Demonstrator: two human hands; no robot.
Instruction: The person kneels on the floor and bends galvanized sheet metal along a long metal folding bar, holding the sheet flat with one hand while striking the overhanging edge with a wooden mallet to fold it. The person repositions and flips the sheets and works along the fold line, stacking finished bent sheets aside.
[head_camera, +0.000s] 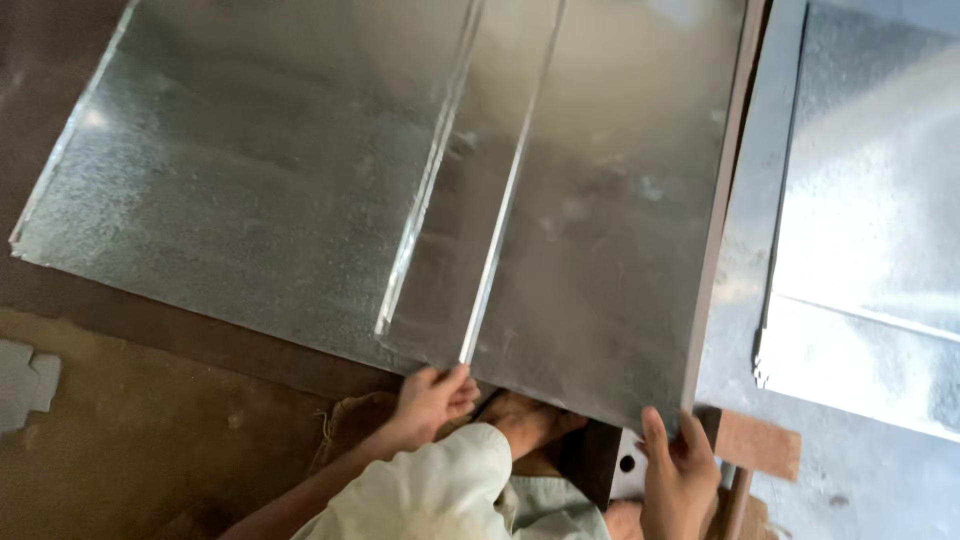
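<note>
I take the large galvanized steel sheet (300, 170) as my landmark; it fills most of the view and lies over a brown floor (150, 420). Off its near-left corner, at the frame's left edge, a small pale cut-off scrap (25, 385) lies on the floor. Two raised folded seams (430, 190) run side by side down the middle of the sheet toward its near edge.

At the near end of those seams I see my left hand (432, 398), fingers curled up against the sheet's edge, gripping it right where the inner seam ends. Just beside that hand, under the sheet's near edge, a bare foot (525, 420) shows, with a knee in pale cloth (440, 490) in front of it.

Further along the near edge, at the sheet's right corner, my right hand (678, 470) clasps the edge, thumb up against the metal and fingers wrapped behind. A wooden batten (722, 200) runs along the sheet's right side, and a short wooden block (755, 443) sits just beside my right hand. Beyond the batten lie more galvanized sheets (870, 220), one overlapping another, well apart from either hand.
</note>
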